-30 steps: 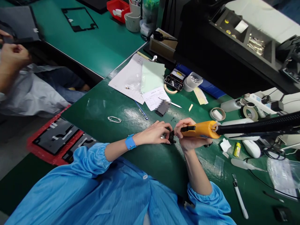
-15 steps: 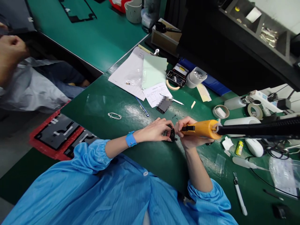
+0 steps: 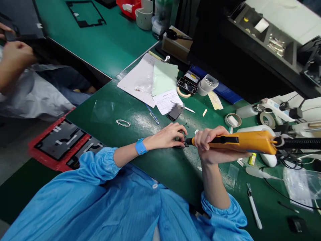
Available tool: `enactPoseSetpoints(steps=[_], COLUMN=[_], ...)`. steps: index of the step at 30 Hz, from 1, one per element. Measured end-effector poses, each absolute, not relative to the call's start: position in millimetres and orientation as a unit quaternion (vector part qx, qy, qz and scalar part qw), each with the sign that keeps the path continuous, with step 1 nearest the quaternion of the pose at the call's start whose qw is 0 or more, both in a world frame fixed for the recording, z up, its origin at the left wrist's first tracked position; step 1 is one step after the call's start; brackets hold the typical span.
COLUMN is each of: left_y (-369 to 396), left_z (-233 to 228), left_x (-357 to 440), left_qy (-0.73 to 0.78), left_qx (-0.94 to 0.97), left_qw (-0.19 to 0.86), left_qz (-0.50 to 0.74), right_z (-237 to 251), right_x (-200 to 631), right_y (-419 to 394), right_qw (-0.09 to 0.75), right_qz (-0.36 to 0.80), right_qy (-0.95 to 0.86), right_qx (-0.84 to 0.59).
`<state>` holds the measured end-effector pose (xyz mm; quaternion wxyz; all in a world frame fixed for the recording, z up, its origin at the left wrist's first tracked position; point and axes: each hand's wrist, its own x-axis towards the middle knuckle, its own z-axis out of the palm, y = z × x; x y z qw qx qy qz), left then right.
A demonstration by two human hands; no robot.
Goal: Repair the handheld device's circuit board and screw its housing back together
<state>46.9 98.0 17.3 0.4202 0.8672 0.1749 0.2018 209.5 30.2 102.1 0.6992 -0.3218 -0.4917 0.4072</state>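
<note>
One small dark part is lying on the green worktop under my left hand, whose fingers are curling over it and pinning it down; how much of it I am gripping I cannot tell. Green matting is covering this worktop, with papers, a pen and tape rolls lying beyond. My right hand is clenching around the orange electric screwdriver, holding it nearly level, its tip meeting the part just beside my left fingertips. Both forearms are reaching forward out of blue sleeves, a blue wrist strap sitting on the left. Another person's hand is working at the neighbouring bench.
</note>
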Motion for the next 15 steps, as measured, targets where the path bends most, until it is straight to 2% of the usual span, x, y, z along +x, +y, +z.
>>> enactPoseSetpoints(steps=[15], left_y=[97.3], left_z=[18.0], left_x=[46.6], left_qy=[0.160], left_qx=[0.850], left_qw=[0.418], left_qz=[0.277], right_z=[104.4], right_x=[207.3], right_y=[27.5], right_qw=[0.716], right_qz=[0.400], right_qy=[-0.495], right_qx=[-0.287])
